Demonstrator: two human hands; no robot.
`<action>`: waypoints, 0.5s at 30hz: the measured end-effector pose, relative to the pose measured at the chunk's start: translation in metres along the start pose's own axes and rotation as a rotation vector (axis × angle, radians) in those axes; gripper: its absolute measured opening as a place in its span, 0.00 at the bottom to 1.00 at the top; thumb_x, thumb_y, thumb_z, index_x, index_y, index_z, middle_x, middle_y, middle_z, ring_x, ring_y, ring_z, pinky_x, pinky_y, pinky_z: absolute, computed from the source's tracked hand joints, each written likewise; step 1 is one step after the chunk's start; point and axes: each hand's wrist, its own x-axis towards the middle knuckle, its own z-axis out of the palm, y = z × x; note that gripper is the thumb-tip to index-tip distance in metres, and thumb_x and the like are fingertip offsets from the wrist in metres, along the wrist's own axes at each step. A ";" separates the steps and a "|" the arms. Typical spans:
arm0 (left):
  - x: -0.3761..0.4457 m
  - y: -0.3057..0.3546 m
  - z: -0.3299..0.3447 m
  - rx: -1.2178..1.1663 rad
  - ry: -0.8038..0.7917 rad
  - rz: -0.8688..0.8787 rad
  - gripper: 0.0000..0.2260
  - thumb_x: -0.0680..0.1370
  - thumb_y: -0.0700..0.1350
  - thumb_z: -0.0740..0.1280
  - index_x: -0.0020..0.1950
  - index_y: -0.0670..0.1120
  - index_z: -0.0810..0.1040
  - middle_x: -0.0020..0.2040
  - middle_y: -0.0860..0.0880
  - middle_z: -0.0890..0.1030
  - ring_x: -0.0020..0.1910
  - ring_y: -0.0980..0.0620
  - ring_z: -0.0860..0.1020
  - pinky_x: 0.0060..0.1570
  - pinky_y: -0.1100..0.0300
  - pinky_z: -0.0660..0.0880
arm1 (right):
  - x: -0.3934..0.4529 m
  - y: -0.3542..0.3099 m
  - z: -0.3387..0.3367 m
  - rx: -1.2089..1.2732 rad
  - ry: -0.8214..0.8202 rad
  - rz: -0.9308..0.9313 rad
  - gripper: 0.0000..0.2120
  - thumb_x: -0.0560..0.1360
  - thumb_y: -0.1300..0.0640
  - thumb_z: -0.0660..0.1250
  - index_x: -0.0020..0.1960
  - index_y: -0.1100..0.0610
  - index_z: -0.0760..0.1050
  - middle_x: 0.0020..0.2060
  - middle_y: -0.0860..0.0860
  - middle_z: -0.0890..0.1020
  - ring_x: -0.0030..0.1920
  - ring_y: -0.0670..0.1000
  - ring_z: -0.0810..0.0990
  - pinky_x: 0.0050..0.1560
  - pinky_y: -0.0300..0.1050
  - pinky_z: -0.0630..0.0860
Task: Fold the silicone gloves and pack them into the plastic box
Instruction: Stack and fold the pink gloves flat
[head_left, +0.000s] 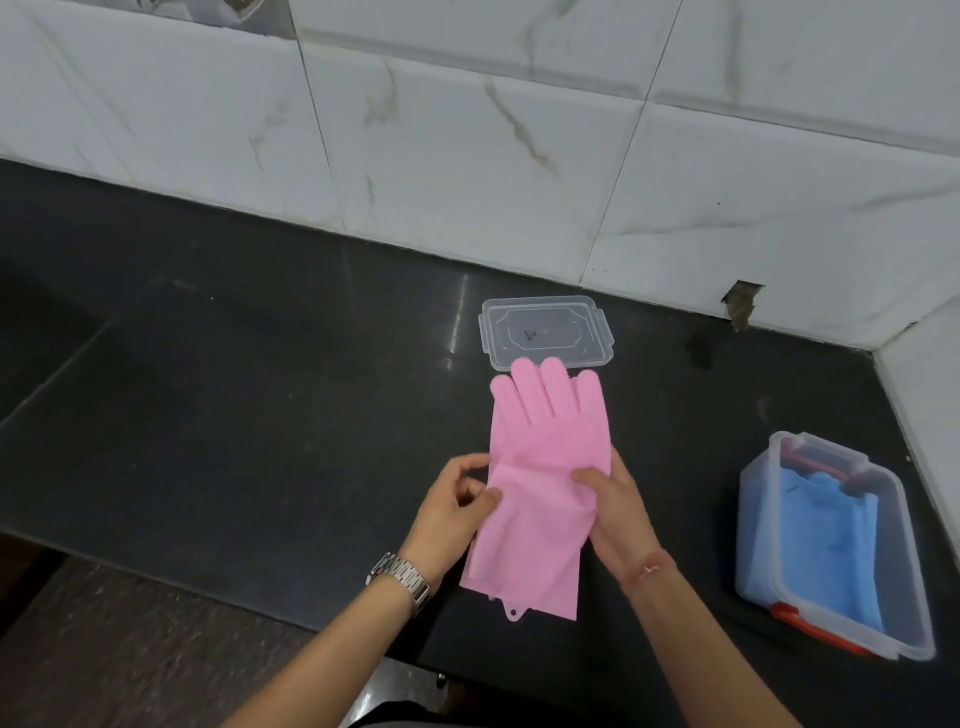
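A dark counter (234, 364) runs along a wall of white marbled tiles (467, 156). At the right, near the counter's front edge, stands a clear plastic box (906, 613) with orange latches; it is open, and a blue glove (826, 545) lies folded inside it, filling most of the bottom. In the middle of the counter a pink glove (545, 452) is stretched out lengthwise, its fingers pointing to the wall and its cuff toward the person, with a small hanging tab at the cuff's edge. The left hand (457, 499) pinches the glove's left edge between thumb and fingers about halfway along. The right hand (618, 499) grips the right edge at the same level, thumb on top and fingers curled under. The two hands are apart, with the glove's width between them. Just beyond the pink fingertips lies the clear lid (545, 330), flat on the counter, touching or nearly touching them. A metal watch (400, 579) sits on the left wrist.
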 end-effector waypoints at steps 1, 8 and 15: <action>0.003 -0.007 0.000 0.052 0.003 -0.122 0.15 0.76 0.44 0.68 0.62 0.49 0.74 0.39 0.54 0.78 0.39 0.57 0.77 0.41 0.62 0.72 | 0.002 0.005 -0.003 -0.054 0.049 0.067 0.19 0.77 0.67 0.63 0.63 0.51 0.74 0.61 0.56 0.80 0.56 0.56 0.81 0.49 0.51 0.80; 0.004 -0.028 -0.003 0.105 -0.091 -0.263 0.09 0.76 0.46 0.69 0.54 0.49 0.75 0.46 0.44 0.80 0.37 0.52 0.78 0.36 0.63 0.76 | 0.006 0.017 -0.016 -0.191 0.114 0.167 0.20 0.77 0.60 0.67 0.67 0.52 0.70 0.59 0.53 0.80 0.57 0.56 0.79 0.58 0.58 0.78; 0.012 -0.019 0.002 0.008 -0.126 -0.294 0.13 0.78 0.52 0.67 0.47 0.41 0.80 0.42 0.49 0.82 0.40 0.56 0.80 0.42 0.64 0.79 | 0.006 0.012 -0.014 -0.273 0.076 0.162 0.21 0.76 0.63 0.67 0.67 0.52 0.69 0.58 0.53 0.79 0.57 0.56 0.79 0.57 0.59 0.78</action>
